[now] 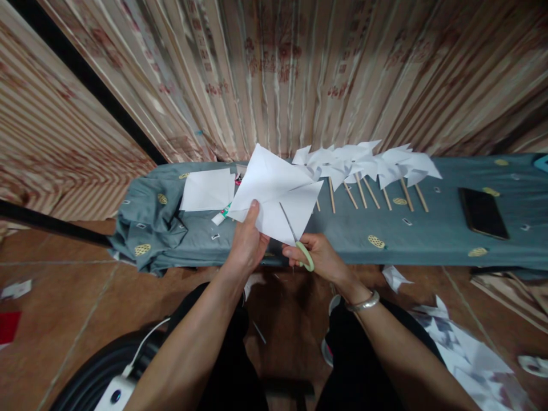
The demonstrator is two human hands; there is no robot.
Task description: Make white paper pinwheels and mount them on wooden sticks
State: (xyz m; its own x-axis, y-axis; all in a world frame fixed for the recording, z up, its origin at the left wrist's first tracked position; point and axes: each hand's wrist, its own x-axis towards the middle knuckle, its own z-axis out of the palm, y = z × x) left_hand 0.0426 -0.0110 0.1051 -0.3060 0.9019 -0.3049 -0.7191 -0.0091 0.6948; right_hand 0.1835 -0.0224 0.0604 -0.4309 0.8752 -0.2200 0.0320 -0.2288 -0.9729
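Observation:
My left hand [247,242] pinches the lower left edge of a white paper square [274,191] held up above the bench, thumb on top. My right hand [319,257] grips green-handled scissors [299,245]; their blades reach up into the paper along a diagonal cut. The sheet shows folds and slits from its corners. A silver bangle [363,302] sits on my right wrist.
A low bench under a grey-blue cloth [428,234] carries a row of finished white paper pinwheels on wooden sticks [368,171], a flat white sheet [208,190], a glue stick [221,216] and a black phone [483,213]. Paper scraps [466,348] litter the tiled floor at right. A striped curtain hangs behind.

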